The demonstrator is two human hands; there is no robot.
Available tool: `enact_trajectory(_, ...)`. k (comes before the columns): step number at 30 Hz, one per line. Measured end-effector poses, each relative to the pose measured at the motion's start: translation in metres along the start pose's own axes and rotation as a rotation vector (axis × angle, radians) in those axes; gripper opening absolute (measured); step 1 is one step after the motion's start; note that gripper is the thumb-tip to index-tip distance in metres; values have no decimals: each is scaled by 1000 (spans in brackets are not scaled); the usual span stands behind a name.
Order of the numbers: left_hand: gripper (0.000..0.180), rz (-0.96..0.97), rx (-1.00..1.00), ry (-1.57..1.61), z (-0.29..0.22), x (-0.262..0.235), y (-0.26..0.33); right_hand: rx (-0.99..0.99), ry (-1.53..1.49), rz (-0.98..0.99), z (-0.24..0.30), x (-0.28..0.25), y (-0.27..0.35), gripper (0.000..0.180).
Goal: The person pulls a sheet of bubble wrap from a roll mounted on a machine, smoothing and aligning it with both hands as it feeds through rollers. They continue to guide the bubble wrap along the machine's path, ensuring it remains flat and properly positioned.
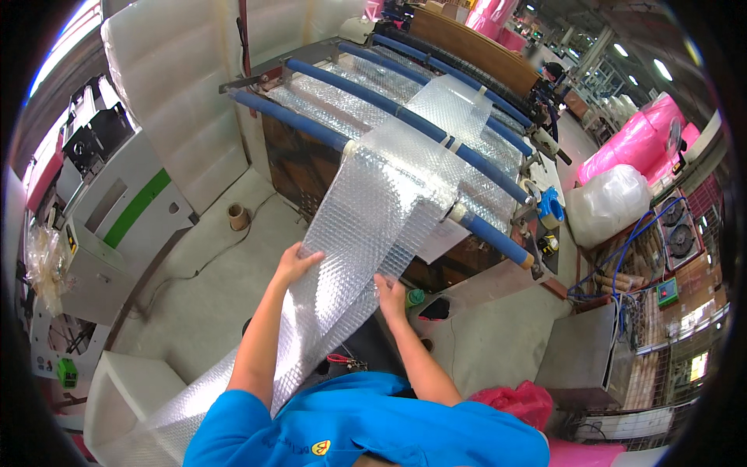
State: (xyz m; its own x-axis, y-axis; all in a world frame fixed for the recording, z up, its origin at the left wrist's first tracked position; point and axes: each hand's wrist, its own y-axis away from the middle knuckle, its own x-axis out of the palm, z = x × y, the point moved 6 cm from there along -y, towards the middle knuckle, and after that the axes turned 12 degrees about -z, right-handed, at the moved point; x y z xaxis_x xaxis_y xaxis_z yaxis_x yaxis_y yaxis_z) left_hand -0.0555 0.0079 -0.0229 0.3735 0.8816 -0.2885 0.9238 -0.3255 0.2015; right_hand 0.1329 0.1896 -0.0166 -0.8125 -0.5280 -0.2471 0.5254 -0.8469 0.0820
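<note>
A long strip of clear bubble wrap (pixel 362 222) runs from a machine with blue rollers (pixel 292 118) down toward my body. My left hand (pixel 296 265) grips its left edge, thumb on top and the other fingers hidden underneath. Opposite it, my right hand (pixel 391 297) pinches the right edge between thumb and fingers. Between the hands the strip sags and folds a little on the right. Past my left forearm it trails away to the lower left, over a white block-like form (pixel 128 389).
At the left stands a grey machine with a green stripe (pixel 136 208). A cardboard tube (pixel 236 217) and a cable lie on the floor. Blue tape (pixel 551 208) sits at the machine's right end. Pink wrapped rolls (pixel 634 140) and a metal cabinet (pixel 580 346) are at the right.
</note>
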Motion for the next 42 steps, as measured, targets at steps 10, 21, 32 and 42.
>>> enact_trajectory(10, 23, -231, 243, 283, -122, -85, 67, 61, -462, 137, 103, -12, 88, 30)
enact_trajectory(21, 36, -292, 155, -271, 2, -12, 5, -89, -127, -1, -16, 3, 14, 39)
enact_trajectory(32, 29, -266, 268, 7, 13, -9, 4, -105, -153, -41, -24, 7, 14, 40)
enact_trajectory(42, 37, -282, 184, -211, 9, -6, 1, -99, -109, -61, -24, 5, 12, 40)
